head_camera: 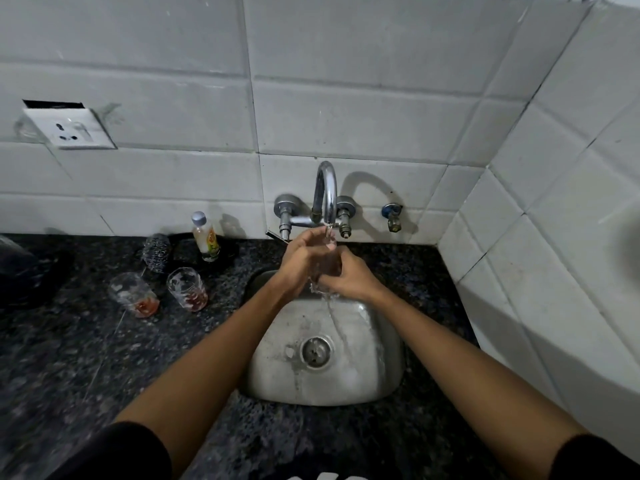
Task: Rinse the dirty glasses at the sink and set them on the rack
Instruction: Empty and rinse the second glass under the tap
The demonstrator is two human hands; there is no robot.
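Observation:
Under the running tap (325, 195), my left hand (299, 259) and my right hand (349, 277) close together around a clear glass (325, 263). The glass is mostly hidden by my fingers and blurred by the water. The stream spills off it into the steel sink (381, 368) and runs toward the drain (316, 351). Two more clear glasses stand on the dark granite counter left of the sink, each with red residue at the bottom: one at the far left (133, 294), one nearer the sink (187, 289). No rack is in view.
A steel scrubber (156, 252) and a small bottle with a grey cap (205, 237) sit by the tiled back wall. A dark object (20, 268) lies at the counter's left edge. A wall socket (69, 128) is up on the left. A tiled side wall closes in the right.

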